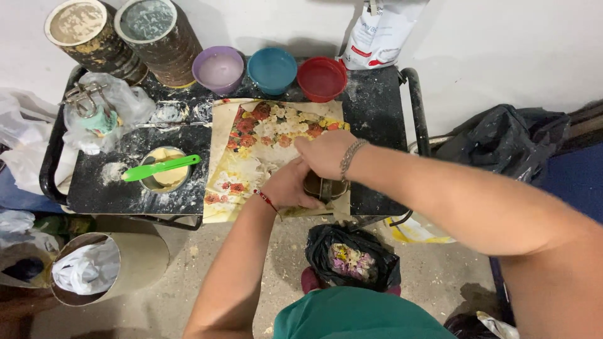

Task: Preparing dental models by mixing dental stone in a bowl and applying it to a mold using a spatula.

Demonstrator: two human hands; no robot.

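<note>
Dark tin under both hands, at near edge of floral sheet on black floured table. Left hand cupped against tin's left side; right hand curled over its top, forearm crossing in from right. Long axis not discernible. Farther back: green spatula, three bowls.

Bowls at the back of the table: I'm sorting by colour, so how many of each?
Purple bowl: 1
Blue bowl: 1
Red bowl: 1
Total: 3
</note>
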